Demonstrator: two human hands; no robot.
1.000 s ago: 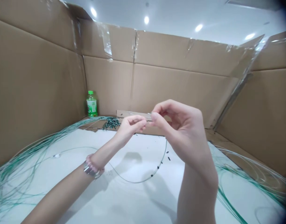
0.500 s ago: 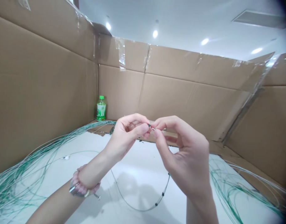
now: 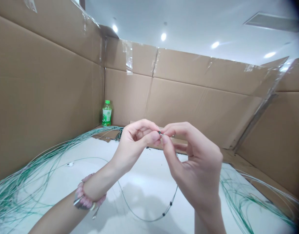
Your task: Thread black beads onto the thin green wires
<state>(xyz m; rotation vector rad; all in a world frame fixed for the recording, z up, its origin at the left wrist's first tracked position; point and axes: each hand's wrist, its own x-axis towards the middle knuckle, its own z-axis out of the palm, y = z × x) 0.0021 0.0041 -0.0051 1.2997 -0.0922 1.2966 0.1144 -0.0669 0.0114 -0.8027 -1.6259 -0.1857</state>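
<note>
My left hand [image 3: 137, 139] pinches a small dark piece [image 3: 159, 132] between thumb and forefinger. Close against it, the thumb and forefinger of my right hand [image 3: 190, 159] are closed on a thin, pale metallic tip [image 3: 162, 134]. The fingertips of both hands nearly touch. Below them, a thin cord [image 3: 139, 218] with small black beads [image 3: 163, 214] hangs in a loop over the white surface. A pink beaded bracelet [image 3: 84, 196] is on my left wrist.
Bundles of green and white wires lie at the left [image 3: 24, 182] and right [image 3: 244, 201] of the white tabletop [image 3: 90, 152]. A green bottle [image 3: 106, 113] stands in the back left corner. Cardboard walls [image 3: 200, 104] surround the surface. A small white object [image 3: 70, 164] lies at the left.
Both hands have shifted very slightly right in the picture, still pinched together. The dark piece shows a little more between the fingertips.
</note>
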